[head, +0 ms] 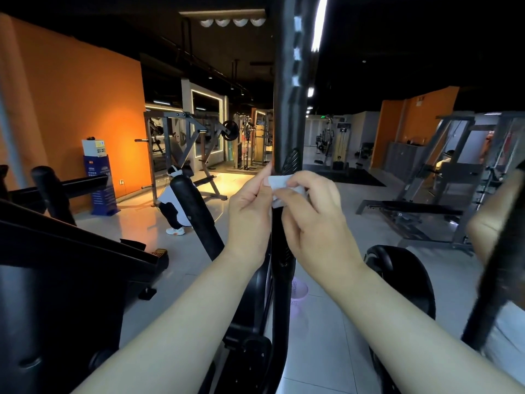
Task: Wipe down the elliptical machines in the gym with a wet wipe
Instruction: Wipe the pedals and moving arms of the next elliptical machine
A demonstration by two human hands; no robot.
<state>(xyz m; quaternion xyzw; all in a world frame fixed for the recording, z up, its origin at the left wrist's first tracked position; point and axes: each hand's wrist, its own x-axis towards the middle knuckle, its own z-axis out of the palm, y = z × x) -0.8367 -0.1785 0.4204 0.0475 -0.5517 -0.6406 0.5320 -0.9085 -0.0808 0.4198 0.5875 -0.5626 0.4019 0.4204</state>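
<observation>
A: Head view. Largest first: the setting?
B: Gym floor with pale tiles, orange wall (pixel 71 95) at left, dark ceiling.

A: Machine?
B: Elliptical machine (pixel 250 351), black, filling the lower centre. Its upright handle bar (pixel 288 109) runs from the top edge down the middle. It is matt black, with a ribbed patch at the lower end of the grip and glints of ceiling light along its right flank. A second black machine (pixel 56 265) stands just beside it at left.

A: Hands?
B: Both are raised in front of the bar, forearms bare. Left hand (pixel 250 211) is on the bar's left side, right hand (pixel 315 217) on its right.

A: Grip?
B: Left: thumb and fingertips pinch the wipe's left edge. Right: fingers and thumb are curled onto its right part. Both are clamped on it.

A: The wipe itself?
B: Wet wipe (pixel 279 183), white, small, bunched into a short strip. It is held between the two hands across the front of the bar, just below the ribbed patch. Cannot tell whether it presses on the bar.

A: Smaller items?
B: Pale lilac perforated basket (pixel 299 291) on the floor behind the bar.
</observation>
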